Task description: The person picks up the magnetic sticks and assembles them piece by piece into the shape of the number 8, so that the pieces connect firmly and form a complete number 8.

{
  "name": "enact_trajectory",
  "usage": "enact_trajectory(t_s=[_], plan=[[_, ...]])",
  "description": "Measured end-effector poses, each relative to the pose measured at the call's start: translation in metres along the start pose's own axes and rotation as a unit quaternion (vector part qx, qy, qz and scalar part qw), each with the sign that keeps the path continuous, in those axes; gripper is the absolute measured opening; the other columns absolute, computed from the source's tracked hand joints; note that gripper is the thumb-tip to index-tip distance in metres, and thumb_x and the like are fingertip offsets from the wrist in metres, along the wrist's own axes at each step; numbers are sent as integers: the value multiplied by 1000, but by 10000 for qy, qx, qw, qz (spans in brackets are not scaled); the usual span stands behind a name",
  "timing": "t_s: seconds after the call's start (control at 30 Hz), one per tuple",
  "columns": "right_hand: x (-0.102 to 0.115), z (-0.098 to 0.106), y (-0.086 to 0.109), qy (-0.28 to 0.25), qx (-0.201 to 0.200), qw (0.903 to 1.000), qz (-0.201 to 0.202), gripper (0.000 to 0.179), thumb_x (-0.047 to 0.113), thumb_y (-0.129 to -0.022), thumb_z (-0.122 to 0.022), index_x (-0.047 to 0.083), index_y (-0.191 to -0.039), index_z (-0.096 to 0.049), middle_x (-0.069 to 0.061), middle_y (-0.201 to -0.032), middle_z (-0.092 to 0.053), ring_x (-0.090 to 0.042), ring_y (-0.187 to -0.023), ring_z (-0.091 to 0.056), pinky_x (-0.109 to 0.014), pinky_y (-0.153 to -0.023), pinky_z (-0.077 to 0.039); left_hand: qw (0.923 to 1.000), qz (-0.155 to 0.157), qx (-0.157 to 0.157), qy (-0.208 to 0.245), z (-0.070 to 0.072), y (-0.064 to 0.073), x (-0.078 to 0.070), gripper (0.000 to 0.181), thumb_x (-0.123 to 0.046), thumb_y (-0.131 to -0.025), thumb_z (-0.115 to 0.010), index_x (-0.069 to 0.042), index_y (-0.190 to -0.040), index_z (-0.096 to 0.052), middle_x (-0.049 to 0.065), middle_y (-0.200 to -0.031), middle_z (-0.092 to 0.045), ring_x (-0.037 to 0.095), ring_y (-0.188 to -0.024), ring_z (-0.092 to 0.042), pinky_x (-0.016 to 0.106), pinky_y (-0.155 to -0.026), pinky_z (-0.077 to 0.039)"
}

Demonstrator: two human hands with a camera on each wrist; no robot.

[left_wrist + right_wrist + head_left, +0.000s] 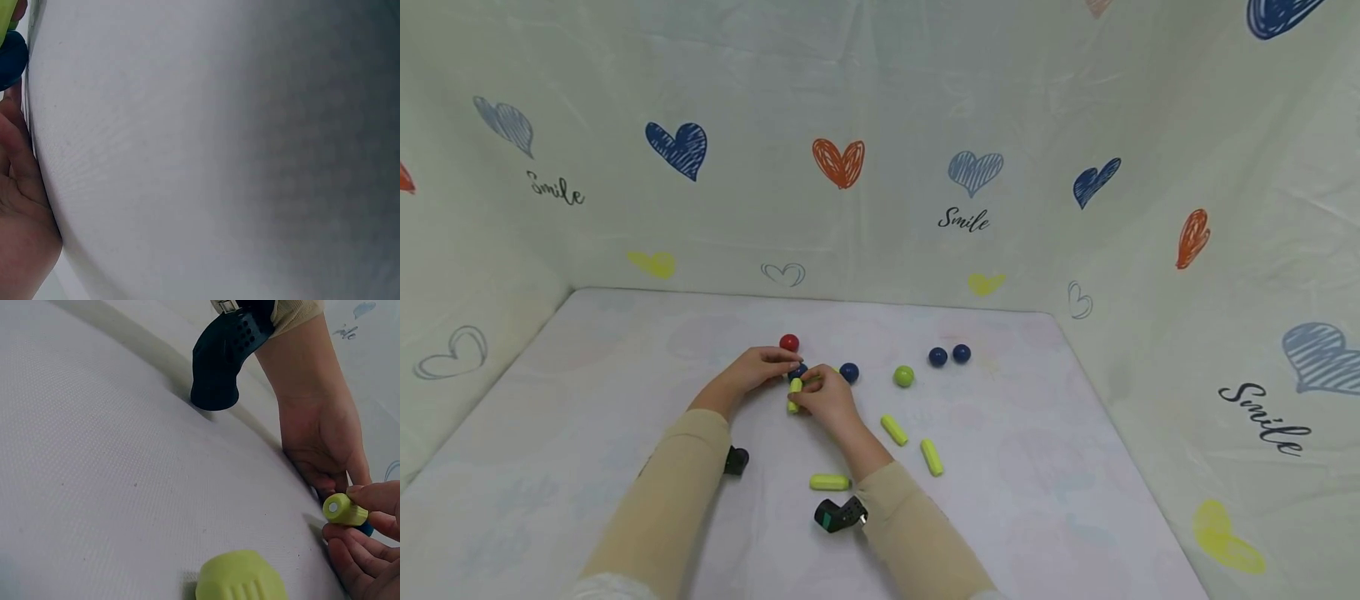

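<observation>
In the head view my right hand (833, 402) pinches a short yellow-green rod (794, 396) between thumb and fingers. A silver disc shows on the rod's near end in the right wrist view, where the rod (345, 510) overlaps a dark blue ball (365, 529). My left hand (758, 371) holds that blue ball (797, 372) with its fingertips, at the rod's far end. Just beyond the left fingers sits a red ball (789, 342). Another blue ball (849, 372) lies right of the right hand, with a bit of yellow-green showing at its left side, mostly hidden by the fingers.
A green ball (904, 377) and two blue balls (937, 357) lie farther right. Loose yellow-green rods lie nearer: two at the right (931, 457) and a rod (830, 482) beside the right forearm. A black wrist camera (840, 514) hangs by the right sleeve.
</observation>
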State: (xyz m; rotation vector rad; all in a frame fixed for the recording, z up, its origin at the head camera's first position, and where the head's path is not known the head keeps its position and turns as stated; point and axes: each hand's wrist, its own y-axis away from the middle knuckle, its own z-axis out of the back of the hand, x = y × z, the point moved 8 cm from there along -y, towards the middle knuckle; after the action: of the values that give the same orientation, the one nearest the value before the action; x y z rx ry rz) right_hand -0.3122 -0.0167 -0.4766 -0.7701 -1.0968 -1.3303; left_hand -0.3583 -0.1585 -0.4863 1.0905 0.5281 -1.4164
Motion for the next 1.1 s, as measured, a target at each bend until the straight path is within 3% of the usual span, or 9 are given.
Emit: enact_trajectory(t_s=[0.67,1.1], plan=[[-6,-1,-3,-189,97,9998,-34,24,8,-81,-79,4,-99,-62,-2,-78,-64,-12,-62,-63,-26,-59,-54,10000,36,-19,-15,-2,-4,1,36,-25,-97,-63,-3,-125,-64,18,-129,-57,25,-101,-52,31,-83,-47],[-2,20,9,44,-110,9999,31,25,15,-84,-78,7,-105,-67,0,-84,-64,-11,-69,-63,-25,-63,-53,10000,74,-31,43,-1,-4,4,35,-26,-97,-63,-4,-125,-64,18,-130,-56,26,-101,-52,30,-83,-46]])
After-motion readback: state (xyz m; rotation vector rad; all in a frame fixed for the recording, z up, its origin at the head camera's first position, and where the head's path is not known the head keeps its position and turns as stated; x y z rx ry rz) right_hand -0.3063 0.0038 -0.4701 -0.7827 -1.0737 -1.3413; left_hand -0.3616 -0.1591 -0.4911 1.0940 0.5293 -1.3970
